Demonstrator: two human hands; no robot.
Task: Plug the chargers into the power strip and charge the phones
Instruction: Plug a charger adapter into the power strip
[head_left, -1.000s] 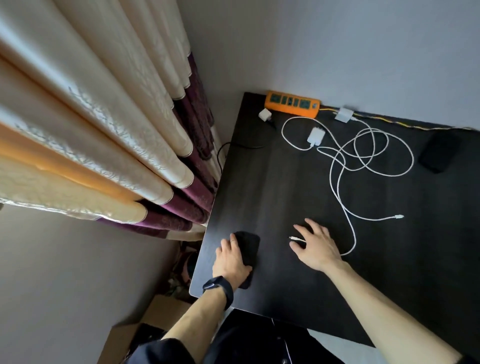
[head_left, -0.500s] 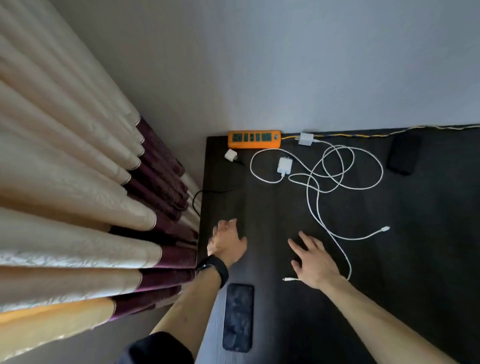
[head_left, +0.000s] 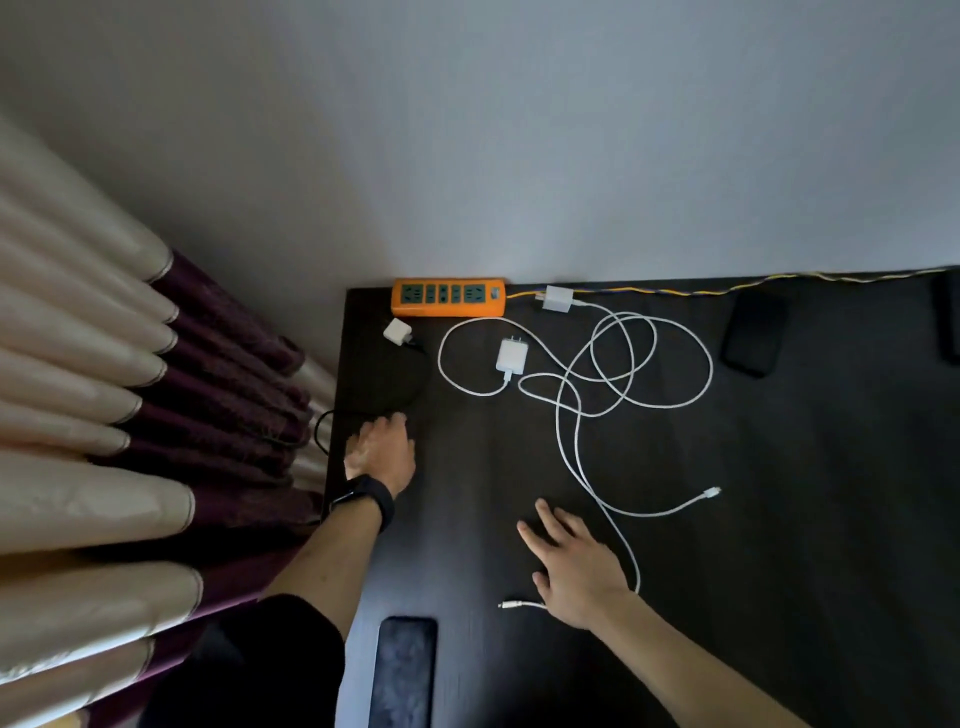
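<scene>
Three chargers (head_left: 512, 356): unplugged, lying on the table (head_left: 779, 519) near the orange power strip (head_left: 448, 297).
Phones: one (head_left: 407, 670) at the near edge, one (head_left: 753, 332) far right.
Left hand (head_left: 382, 449): fingers loosely curled on a black cable (head_left: 332, 421), grip unclear.
Right hand (head_left: 576, 571): spread flat, holding nothing, beside a white connector (head_left: 511, 604).
Handling: light rigid bricks, judged best gripped by the body; limp, tangled cords, taken at the plug.

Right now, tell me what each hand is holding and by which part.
Nothing is clearly held. The left hand reaches over the black cable; any grip is untellable. The right hand lies open beside the white cable end.
</scene>
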